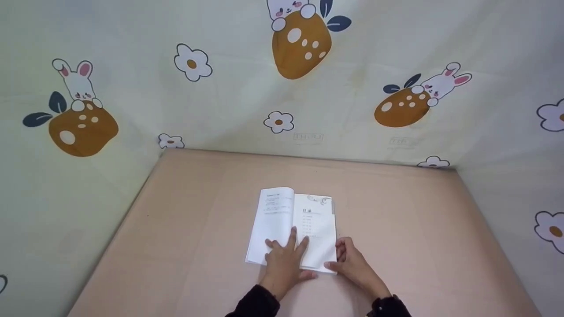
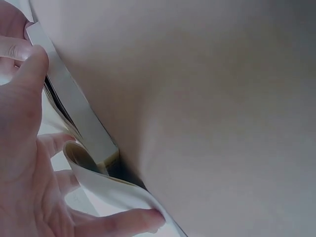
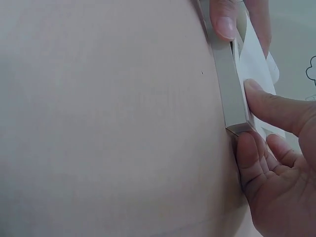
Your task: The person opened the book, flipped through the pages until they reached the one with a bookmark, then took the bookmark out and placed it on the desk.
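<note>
Left grip (image 1: 283,262), fingers splayed, presses book (image 1: 320,237) beneath it; right grip (image 1: 354,263), alongside, apparently pinches book's near corner.

From my head, one camera looked forward and down, far enough off to take in both my hands (image 1: 284,262), the open book (image 1: 304,224) and the patterned wall (image 1: 233,97). My wrist cameras looked from close by, the tabletop (image 2: 212,118) filling much of each; those two shared the book's near edge (image 3: 229,89).
</note>
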`<state>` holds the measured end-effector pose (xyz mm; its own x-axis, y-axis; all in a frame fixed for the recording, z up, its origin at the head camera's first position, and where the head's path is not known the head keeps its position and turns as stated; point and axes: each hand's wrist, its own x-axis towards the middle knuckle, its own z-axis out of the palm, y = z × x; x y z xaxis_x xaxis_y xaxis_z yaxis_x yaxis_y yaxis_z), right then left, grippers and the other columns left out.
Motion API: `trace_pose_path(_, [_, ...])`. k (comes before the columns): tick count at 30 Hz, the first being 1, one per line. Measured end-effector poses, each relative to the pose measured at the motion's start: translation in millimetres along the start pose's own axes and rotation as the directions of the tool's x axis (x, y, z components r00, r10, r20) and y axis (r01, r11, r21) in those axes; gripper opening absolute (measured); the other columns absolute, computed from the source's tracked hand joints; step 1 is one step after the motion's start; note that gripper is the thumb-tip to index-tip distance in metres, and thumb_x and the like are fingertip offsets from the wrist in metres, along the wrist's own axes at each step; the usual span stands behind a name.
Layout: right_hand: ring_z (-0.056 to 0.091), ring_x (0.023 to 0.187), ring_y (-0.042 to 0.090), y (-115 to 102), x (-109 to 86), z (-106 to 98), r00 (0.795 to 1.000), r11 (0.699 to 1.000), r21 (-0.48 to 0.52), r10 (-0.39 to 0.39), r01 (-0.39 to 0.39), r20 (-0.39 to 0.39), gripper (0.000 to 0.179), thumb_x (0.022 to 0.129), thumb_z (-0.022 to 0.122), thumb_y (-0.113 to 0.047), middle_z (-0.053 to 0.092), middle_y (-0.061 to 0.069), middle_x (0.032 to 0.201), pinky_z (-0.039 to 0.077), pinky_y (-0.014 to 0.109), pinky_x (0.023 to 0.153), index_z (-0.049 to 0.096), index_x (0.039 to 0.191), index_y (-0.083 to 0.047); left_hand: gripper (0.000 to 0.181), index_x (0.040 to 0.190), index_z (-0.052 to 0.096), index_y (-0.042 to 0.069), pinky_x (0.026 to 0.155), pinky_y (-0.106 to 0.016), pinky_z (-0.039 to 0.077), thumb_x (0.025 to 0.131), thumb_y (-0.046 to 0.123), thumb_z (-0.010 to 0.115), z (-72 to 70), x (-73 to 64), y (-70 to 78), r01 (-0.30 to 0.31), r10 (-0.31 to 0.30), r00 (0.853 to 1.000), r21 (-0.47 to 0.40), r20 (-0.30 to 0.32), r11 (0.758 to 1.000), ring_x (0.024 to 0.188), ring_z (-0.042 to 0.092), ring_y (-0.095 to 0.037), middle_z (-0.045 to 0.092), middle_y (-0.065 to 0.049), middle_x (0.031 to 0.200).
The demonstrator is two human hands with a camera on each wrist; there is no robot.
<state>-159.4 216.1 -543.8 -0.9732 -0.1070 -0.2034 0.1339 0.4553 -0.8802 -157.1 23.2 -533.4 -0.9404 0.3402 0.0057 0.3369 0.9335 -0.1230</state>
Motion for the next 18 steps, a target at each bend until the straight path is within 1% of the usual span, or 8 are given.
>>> trace_pose_path(4, [0.045,0.075,0.016,1,0.4,1,1.0,1.0,-0.014,0.004,-0.004,-0.006,0.051,0.074,0.076,-0.013,0.048,0.006,0.088,0.039,0.018,0.061,0.042,0.11,-0.001,0.088,0.138,0.042,0.036,0.054,-0.04,0.055,0.064,0.085,0.042,-1.1,-1.1,-1.8,-0.016,0.016,1.0,0.006,-0.015,1.0,0.099,0.056,-0.052,0.041,-0.003,0.146])
trace_pose_path(6, [0.045,0.075,0.015,1,0.4,0,1.0,1.0,-0.021,0.003,-0.003,-0.01,0.046,0.075,0.075,-0.014,0.048,0.006,0.088,0.038,0.018,0.061,0.045,0.108,-0.002,0.085,0.137,0.045,0.034,0.06,-0.041,0.056,0.067,0.083,0.041,-2.7,-1.3,-4.1,-0.041,0.042,0.999,0.03,-0.031,0.999,0.096,0.06,-0.048,0.043,-0.002,0.144])
trace_pose_path(9, [0.045,0.074,0.015,2,0.0,-1,1.0,0.999,-0.045,-0.021,0.02,-0.009,0.037,0.08,0.07,-0.015,0.048,0.005,0.086,0.038,0.018,0.06,0.047,0.106,-0.002,0.081,0.134,0.049,0.031,0.072,-0.044,0.055,0.069,0.079,0.042,-4.1,-1.2,-8.7,-0.078,0.08,0.995,0.04,-0.054,0.996,0.091,0.063,-0.043,0.048,-0.002,0.14])
trace_pose_path(11, [0.045,0.072,0.014,2,-0.8,-2,0.999,0.998,-0.051,-0.036,0.036,-0.002,0.031,0.084,0.065,-0.013,0.048,0.005,0.085,0.04,0.018,0.058,0.047,0.106,-0.001,0.077,0.132,0.051,0.028,0.08,-0.047,0.052,0.071,0.074,0.045,-4.5,-1.1,-11.9,-0.101,0.102,0.993,0.026,-0.064,0.995,0.089,0.064,-0.041,0.05,-0.002,0.138])
trace_pose_path(13, [0.046,0.071,0.014,2,-1.7,-2,0.999,0.998,-0.046,-0.046,0.046,0.006,0.026,0.087,0.06,-0.01,0.048,0.005,0.085,0.042,0.018,0.056,0.048,0.108,0.0,0.071,0.13,0.052,0.026,0.079,-0.047,0.053,0.074,0.069,0.048,-3.8,-1.3,-14.6,-0.113,0.113,0.991,-0.003,-0.075,0.994,0.089,0.064,-0.042,0.052,-0.002,0.136])
trace_pose_path(15, [0.047,0.07,0.014,2,-2.4,-1,0.999,0.998,-0.034,-0.043,0.043,0.012,0.023,0.089,0.057,-0.006,0.048,0.005,0.085,0.044,0.018,0.055,0.048,0.109,0.0,0.063,0.128,0.053,0.025,0.074,-0.045,0.055,0.078,0.063,0.05,-2.4,-1.7,-16.8,-0.123,0.121,0.988,-0.016,-0.098,0.992,0.089,0.064,-0.042,0.053,-0.001,0.135])
trace_pose_path(18, [0.049,0.068,0.014,2,-1.9,0,0.999,0.999,-0.023,-0.038,0.038,0.017,0.021,0.089,0.054,-0.003,0.048,0.005,0.085,0.045,0.019,0.054,0.05,0.11,-0.001,0.049,0.124,0.055,0.024,0.063,-0.042,0.057,0.084,0.052,0.056,0.6,-2.7,-18.9,-0.129,0.12,0.978,-0.042,-0.172,0.991,0.086,0.065,-0.043,0.056,0.0,0.132])
